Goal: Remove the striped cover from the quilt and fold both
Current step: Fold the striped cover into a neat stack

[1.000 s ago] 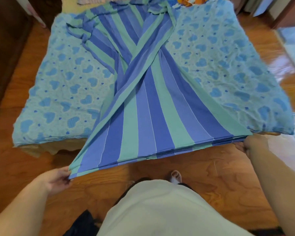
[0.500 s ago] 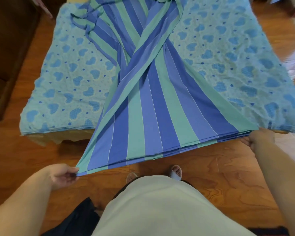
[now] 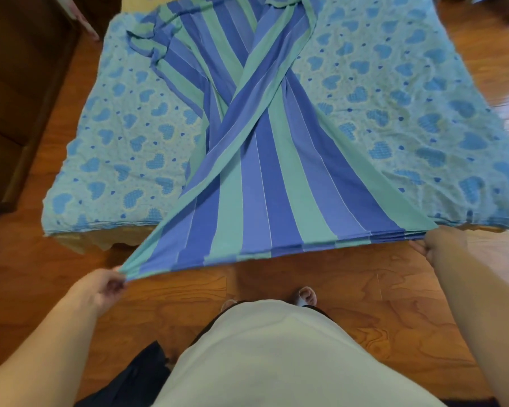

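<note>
The striped cover (image 3: 265,183) lay lengthwise away from the person over the quilt (image 3: 394,113), its near edge stretched between the left hand (image 3: 100,289) and the right hand (image 3: 435,245), whose fingers each pinched a corner.

You held a striped cover (image 3: 265,183) of thin woven cloth, matt and smooth, pulled flat with few creases. Beneath it lay a quilt (image 3: 124,148) of soft cloth, matt, its heart print puckered and textured. The floor (image 3: 306,274) was wood, glossy, with visible grain. A cabinet (image 3: 21,83) at the left showed dark wood.
</note>
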